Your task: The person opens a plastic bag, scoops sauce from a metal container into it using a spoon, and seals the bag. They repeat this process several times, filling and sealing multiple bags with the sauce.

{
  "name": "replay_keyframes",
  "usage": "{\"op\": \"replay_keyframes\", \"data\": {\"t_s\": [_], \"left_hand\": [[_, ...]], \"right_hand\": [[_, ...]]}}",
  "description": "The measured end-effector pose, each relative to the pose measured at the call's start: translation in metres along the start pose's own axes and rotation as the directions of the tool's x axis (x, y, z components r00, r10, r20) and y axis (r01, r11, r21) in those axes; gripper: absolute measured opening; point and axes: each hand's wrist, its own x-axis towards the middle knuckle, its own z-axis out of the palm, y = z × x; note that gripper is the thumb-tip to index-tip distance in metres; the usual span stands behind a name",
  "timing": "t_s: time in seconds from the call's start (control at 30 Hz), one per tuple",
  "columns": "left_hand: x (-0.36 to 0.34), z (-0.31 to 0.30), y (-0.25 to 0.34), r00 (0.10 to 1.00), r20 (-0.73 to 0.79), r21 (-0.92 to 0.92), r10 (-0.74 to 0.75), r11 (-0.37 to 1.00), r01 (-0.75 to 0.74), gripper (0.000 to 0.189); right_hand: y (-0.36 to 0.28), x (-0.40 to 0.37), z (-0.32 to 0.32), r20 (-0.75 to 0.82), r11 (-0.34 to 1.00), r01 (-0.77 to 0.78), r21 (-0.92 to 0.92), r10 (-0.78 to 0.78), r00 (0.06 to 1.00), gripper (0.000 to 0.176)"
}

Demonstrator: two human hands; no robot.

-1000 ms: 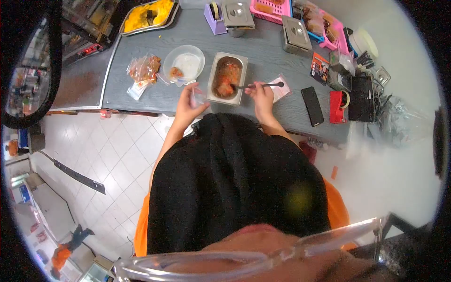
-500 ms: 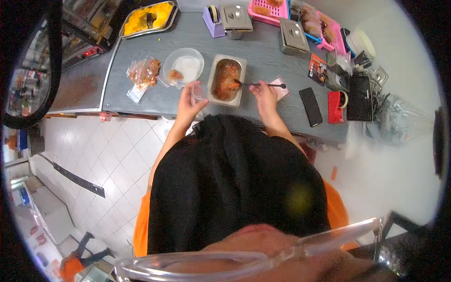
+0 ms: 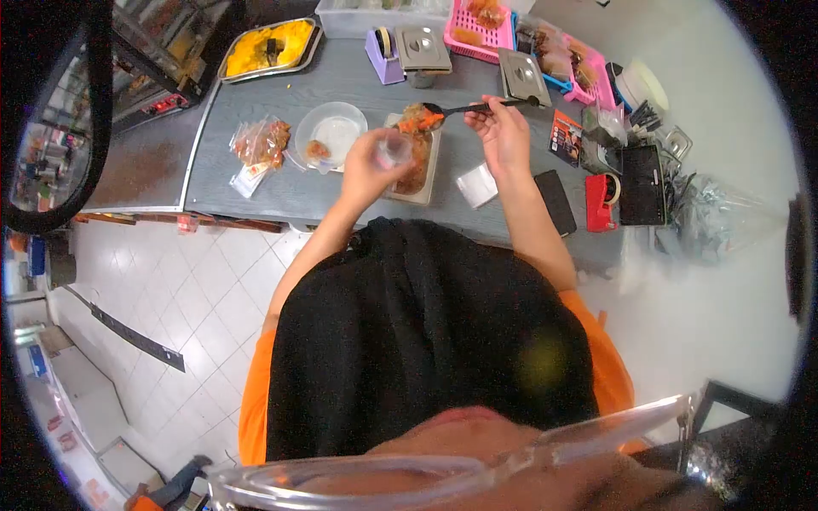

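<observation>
My left hand (image 3: 366, 173) is closed around a small clear plastic container (image 3: 394, 152) with a rounded mouth; whether it is a cup or a bag is hard to make out. In my right hand (image 3: 504, 140) is the handle of a black spoon (image 3: 464, 110), its bowl heaped with orange-red, saucy food (image 3: 419, 119). The loaded spoon is just above and right of the clear container, over a metal pan (image 3: 423, 196) of the same reddish food. My left hand and the container partly cover that pan.
Left of the pan stand a clear round tub (image 3: 348, 119) and tied plastic bags of food (image 3: 262, 143). A tray of yellow food (image 3: 271, 47), purple tape dispenser (image 3: 385, 60) and lidded pans (image 3: 423, 48) line the back. A phone (image 3: 555, 204) and red tape dispenser (image 3: 601, 204) lie right.
My right hand has raised the spoon out of the pan, now loaded with food. My left hand has moved right with the clear container, over the pan's edge.
</observation>
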Motion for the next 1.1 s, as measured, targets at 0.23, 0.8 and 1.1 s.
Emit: {"op": "replay_keyframes", "data": {"t_s": [0.23, 0.8, 1.1], "left_hand": [[0.002, 0.005, -0.004, 0.998, -0.054, 0.114, 0.037, 0.993, -0.03, 0.052], [0.006, 0.011, -0.008, 0.988, -0.154, 0.148, 0.021, 0.989, 0.002, 0.051], [0.009, 0.01, -0.012, 0.989, -0.146, 0.135, 0.033, 0.991, -0.013, 0.052]], "right_hand": [[-0.006, -0.013, 0.031, 0.202, 0.849, 0.265, -0.457, -0.192, 0.96, 0.015], [-0.006, -0.055, 0.063, 0.841, 0.072, 0.909, -0.41, -0.357, 0.407, 0.015], [-0.001, -0.057, 0.055, 0.867, 0.019, 0.956, -0.294, -0.416, 0.275, 0.02]]}}
